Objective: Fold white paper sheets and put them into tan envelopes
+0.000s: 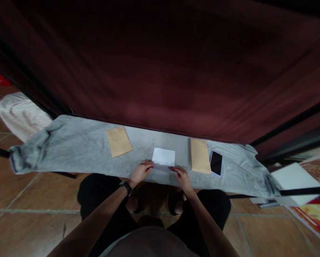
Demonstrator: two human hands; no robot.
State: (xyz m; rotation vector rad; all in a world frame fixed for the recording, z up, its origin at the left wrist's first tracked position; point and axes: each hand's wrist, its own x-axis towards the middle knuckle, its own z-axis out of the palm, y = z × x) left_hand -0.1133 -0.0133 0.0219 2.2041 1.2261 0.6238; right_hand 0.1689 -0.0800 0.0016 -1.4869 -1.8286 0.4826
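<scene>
A white sheet of paper (163, 156) lies on the grey cloth in front of me, its near part in shadow and looking turned up. My left hand (141, 172) has its fingers closed at the sheet's near left corner; a dark watch is on that wrist. At the near right corner, my right hand (183, 177) grips the paper between thumb and fingers. A single brown envelope (119, 141) rests to the left of the sheet. To the right is a stack of brown envelopes (199, 155).
A phone (216, 163) with a dark screen lies beside the stack. The grey cloth (76, 150) covers a narrow shelf, with a dark red curtain (160, 89) behind it. Black bars (301, 121) cross at both sides. A striped cloth (24, 114) hangs at the left.
</scene>
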